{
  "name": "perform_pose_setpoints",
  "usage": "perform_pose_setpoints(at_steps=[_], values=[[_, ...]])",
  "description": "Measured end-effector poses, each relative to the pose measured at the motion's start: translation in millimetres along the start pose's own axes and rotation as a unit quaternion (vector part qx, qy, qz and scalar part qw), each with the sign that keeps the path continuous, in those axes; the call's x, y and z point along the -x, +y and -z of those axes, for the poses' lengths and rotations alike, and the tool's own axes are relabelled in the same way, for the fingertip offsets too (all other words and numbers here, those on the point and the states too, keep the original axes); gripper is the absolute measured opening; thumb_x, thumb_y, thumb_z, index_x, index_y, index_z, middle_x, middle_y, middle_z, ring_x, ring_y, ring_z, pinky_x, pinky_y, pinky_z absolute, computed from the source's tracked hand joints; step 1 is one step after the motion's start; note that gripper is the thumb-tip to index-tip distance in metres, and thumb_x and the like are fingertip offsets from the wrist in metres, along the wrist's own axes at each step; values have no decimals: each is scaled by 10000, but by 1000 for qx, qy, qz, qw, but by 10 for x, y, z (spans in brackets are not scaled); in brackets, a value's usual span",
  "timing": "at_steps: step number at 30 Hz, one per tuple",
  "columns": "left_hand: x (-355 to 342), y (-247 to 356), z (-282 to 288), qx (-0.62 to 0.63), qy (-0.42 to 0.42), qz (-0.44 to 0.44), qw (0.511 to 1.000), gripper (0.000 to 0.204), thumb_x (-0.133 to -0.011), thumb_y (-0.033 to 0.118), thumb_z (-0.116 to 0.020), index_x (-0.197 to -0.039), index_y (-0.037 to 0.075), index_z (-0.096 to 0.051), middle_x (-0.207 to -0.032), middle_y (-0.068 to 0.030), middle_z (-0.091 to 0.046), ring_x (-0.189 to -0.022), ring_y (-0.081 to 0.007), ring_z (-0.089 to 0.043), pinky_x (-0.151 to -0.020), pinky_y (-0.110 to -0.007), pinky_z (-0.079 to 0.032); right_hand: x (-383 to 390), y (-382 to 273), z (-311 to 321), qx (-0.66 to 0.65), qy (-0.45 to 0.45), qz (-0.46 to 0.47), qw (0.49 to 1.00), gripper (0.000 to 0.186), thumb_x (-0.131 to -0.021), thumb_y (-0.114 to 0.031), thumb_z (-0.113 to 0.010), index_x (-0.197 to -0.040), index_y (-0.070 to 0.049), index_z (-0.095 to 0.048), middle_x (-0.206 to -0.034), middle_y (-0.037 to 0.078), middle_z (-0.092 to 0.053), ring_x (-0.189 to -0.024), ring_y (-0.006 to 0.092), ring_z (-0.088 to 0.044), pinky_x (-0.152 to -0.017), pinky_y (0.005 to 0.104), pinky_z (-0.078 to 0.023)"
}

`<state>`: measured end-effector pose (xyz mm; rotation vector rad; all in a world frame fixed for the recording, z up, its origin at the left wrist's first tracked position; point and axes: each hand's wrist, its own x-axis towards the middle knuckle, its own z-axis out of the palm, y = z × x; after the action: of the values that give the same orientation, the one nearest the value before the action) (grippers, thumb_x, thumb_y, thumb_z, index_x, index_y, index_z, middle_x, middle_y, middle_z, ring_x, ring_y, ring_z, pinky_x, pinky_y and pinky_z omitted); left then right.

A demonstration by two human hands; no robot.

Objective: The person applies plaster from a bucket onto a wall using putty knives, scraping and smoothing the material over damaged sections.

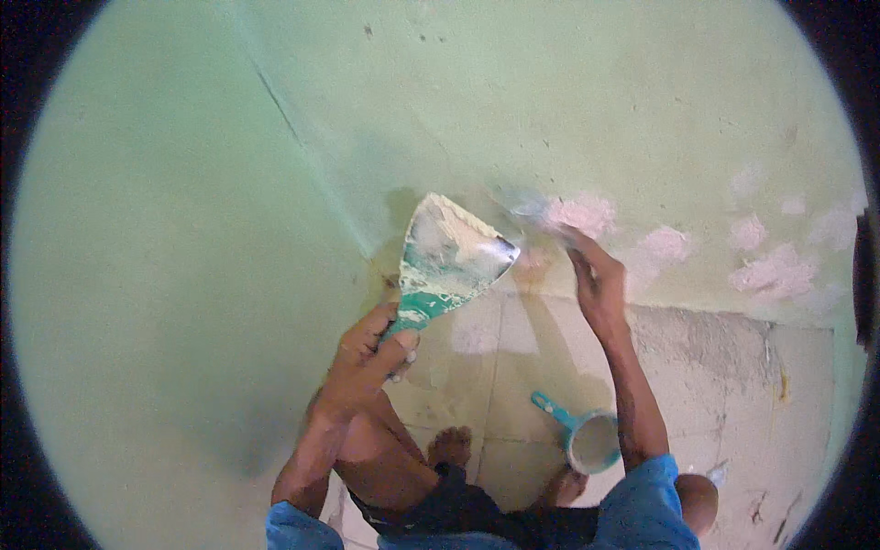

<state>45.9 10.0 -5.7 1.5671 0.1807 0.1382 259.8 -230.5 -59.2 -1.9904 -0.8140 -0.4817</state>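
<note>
My left hand (378, 348) is closed round the green handle of a wide putty knife (435, 266). The blade points up and away from me, its surface smeared and a thick ridge of pale putty (463, 220) lying along the far edge. To the right, my right hand (594, 275) is raised at the green wall (458, 110), its fingers closed on a smaller scraper (532, 209). Motion blurs that scraper, and its handle is mostly hidden by the hand. Its blade is close to a light pink putty patch (587, 215); whether it touches the wall I cannot tell.
More pink patches (775, 272) spread along the wall's lower part to the right. A turquoise dipper (594, 442) with a handle sits on the tiled floor (513, 394) near my feet. The wall corner (321, 188) runs diagonally at the left. A dark object (863, 280) stands at the right rim.
</note>
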Motion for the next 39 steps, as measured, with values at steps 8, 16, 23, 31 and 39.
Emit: perform_pose_setpoints(at_steps=[8,16,23,31,39], values=[[-231,-166,-33,-335,42,-199,920,378,-891,70,-586,-1257,9,-515,-891,-97,-574,-761,-199,-576,-680,-316,-467,317,-699,270,-476,-132,-390,777,345,-818,-56,-622,-1147,43,-598,-911,69,-655,-740,101,-626,-632,260,-533],[-222,-341,-80,-516,44,-279,809,520,-795,48,-648,-1295,92,-515,-946,-143,-598,-801,-346,-610,-637,-434,-509,327,-639,384,-593,-37,-347,726,419,-820,-38,-632,-1220,55,-550,-970,73,-668,-769,114,-636,-634,256,-524],[-210,-343,-259,-575,73,-224,784,518,-813,58,-630,-1311,106,-495,-1001,-151,-593,-835,-340,-616,-678,-433,-520,441,-324,331,-600,-43,-345,721,420,-810,-30,-638,-1213,49,-549,-983,85,-668,-810,141,-645,-714,271,-523],[-214,-337,-295,-590,110,-199,775,547,-819,73,-639,-1338,78,-464,-953,-161,-547,-869,-384,-567,-699,-453,-483,350,-133,503,-557,-3,-331,762,386,-818,-40,-617,-1181,74,-552,-987,104,-663,-825,156,-655,-733,276,-534],[-516,-384,-421,-511,164,-181,824,344,-846,161,-659,-1138,51,-513,-956,-200,-565,-833,-394,-598,-677,-448,-484,473,-309,453,-504,-53,-361,783,362,-805,-37,-609,-1153,61,-585,-922,81,-674,-727,116,-641,-648,252,-518]])
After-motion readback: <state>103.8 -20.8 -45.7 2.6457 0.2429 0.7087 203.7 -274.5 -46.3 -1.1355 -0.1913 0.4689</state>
